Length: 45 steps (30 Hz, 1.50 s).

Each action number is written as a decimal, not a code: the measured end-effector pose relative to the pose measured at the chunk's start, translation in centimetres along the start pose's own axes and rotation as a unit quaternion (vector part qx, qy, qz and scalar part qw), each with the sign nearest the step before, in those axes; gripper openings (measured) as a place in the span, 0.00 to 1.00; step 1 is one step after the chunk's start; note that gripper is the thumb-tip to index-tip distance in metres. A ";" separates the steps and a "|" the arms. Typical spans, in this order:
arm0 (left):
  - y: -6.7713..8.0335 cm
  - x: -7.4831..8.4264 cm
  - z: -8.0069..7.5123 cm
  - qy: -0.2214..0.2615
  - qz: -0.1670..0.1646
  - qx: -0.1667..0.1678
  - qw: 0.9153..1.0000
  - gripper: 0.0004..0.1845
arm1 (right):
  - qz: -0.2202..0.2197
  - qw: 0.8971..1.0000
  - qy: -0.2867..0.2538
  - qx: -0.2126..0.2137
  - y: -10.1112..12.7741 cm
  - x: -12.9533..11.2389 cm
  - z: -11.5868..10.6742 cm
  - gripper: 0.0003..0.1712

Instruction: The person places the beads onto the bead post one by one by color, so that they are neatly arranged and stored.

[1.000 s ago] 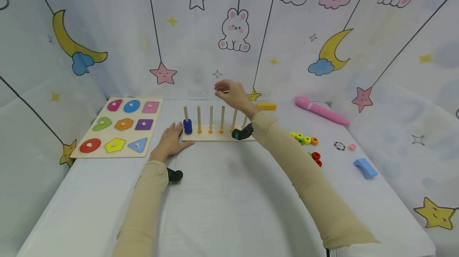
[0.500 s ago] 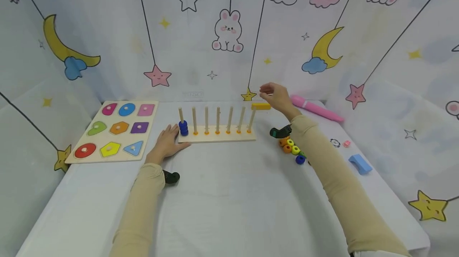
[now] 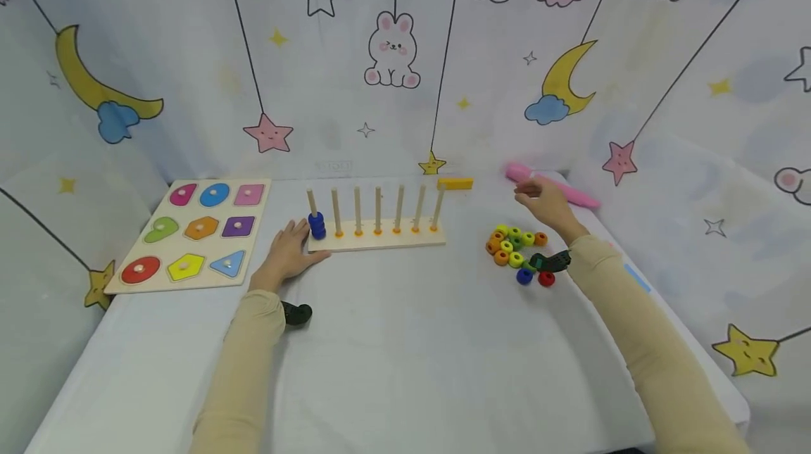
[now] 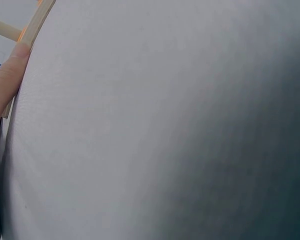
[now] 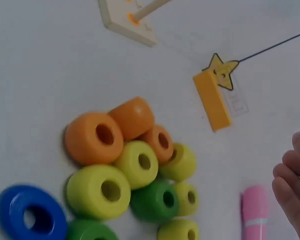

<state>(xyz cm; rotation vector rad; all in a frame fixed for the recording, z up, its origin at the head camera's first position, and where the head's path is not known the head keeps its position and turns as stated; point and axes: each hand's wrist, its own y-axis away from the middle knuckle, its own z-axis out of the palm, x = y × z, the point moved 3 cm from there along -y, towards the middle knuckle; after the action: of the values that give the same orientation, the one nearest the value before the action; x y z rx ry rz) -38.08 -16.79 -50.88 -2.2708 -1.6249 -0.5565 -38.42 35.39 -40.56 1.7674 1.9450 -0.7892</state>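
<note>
In the head view, my left hand rests at the left end of a wooden peg board, fingers spread and straight. Its thumb lies against the board's front edge in the left wrist view. Blue beads are stacked on the leftmost peg; the other pegs are bare. To the right, my right hand hovers above the table with fingers loosely bent and nothing seen between them. Closest to it is a group of loose beads: orange, yellow, green, blue and a red bead.
A shape puzzle board lies on the left. Behind the peg board's right end is a yellow block. A pink stick-like toy lies at the back right, partly behind the right hand. A blue block is mostly hidden by the sleeve.
My right hand has travelled rightward from above the peg board to over the loose beads, lowering a little. The left hand stays at the board. The head view has shifted slightly.
</note>
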 end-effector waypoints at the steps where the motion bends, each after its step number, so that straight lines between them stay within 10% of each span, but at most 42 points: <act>1: 0.0 -0.1 -0.2 0.000 0.000 0.002 1.000 0.50 | 0.000 1.000 0.001 0.000 0.3 0.4 -0.2 0.23; 30: 0.4 -1.1 -2.0 0.005 -0.018 0.010 1.000 0.50 | -0.092 0.988 0.043 -0.115 8.8 0.5 2.2 0.12; 45: 0.2 -0.2 -0.2 0.000 -0.003 0.000 1.000 0.49 | -0.143 0.974 0.115 -0.130 11.6 1.4 3.3 0.14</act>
<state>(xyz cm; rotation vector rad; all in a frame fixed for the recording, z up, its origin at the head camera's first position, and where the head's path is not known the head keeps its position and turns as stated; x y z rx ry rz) -37.94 -17.13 -50.80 -2.2674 -1.6314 -0.5580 -27.38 34.88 -45.60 1.4995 2.3693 -0.4008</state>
